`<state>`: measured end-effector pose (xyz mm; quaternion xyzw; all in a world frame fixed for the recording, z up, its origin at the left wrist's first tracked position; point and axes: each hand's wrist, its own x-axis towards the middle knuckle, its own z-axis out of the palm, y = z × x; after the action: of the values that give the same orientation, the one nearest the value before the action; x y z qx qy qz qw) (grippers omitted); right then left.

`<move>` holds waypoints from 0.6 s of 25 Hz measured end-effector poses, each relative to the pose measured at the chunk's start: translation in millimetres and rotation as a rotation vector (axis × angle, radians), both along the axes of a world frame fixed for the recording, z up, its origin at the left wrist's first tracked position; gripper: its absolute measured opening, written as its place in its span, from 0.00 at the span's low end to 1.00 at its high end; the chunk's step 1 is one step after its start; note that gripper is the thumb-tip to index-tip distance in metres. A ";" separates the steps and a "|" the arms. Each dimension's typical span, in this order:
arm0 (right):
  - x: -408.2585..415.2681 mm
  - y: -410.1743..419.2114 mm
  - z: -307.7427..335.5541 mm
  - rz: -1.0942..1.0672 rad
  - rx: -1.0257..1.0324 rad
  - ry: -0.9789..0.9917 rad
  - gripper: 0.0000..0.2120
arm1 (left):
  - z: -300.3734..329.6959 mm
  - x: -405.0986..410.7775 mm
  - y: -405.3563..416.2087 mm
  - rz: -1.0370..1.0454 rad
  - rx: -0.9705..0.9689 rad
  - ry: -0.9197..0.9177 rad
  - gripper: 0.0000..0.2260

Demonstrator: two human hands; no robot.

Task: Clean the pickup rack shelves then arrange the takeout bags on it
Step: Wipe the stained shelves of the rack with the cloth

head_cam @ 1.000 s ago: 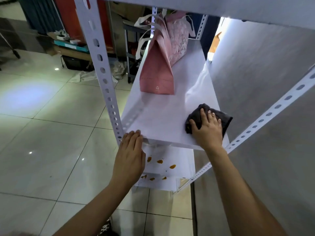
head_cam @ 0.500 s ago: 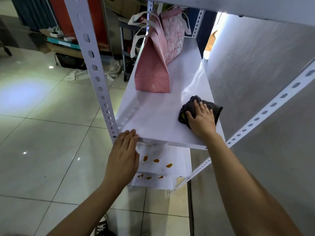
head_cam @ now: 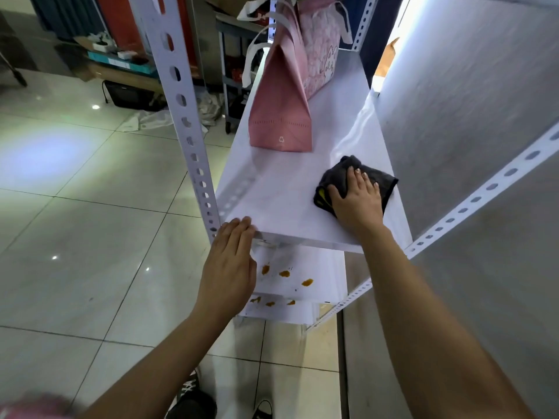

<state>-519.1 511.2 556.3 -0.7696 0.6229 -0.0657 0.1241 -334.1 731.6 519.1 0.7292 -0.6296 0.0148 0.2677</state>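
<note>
I press the dark grey folded cloth (head_cam: pixel 357 179) flat on the near right of the white rack shelf (head_cam: pixel 281 189) under my right hand (head_cam: pixel 358 201), fingers spread straight, to wipe it. My left hand (head_cam: pixel 230 261) rests straight-fingered on the near left shelf edge, likely steadying the rack, while the plain pink paper takeout bag (head_cam: pixel 281 110) stands farther back, clear of the wiping.

Bare forearms, no sleeves, watch or rings on left hand (head_cam: pixel 228 267) or right hand (head_cam: pixel 358 201). Short plain fingernails. Dark lace-up shoes (head_cam: pixel 193 400) with white laces at six o'clock.
</note>
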 end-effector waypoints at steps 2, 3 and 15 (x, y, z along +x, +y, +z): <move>6.5 14.8 -2.9 0.040 -0.019 -0.005 0.35 | 0.7 2.7 2.4 -0.013 -0.004 0.007 0.22; 8.3 34.0 -10.4 0.079 -0.052 -0.018 0.36 | 0.9 3.2 2.9 -0.019 -0.004 0.017 0.22; 55.5 50.8 -9.5 0.243 -0.064 -0.037 0.31 | 1.9 5.0 4.2 -0.056 -0.007 0.066 0.20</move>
<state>-463.6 561.9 546.8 -0.8415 0.5204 -0.0842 0.1181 -329.1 735.8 521.0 0.7103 -0.6407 -0.0145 0.2913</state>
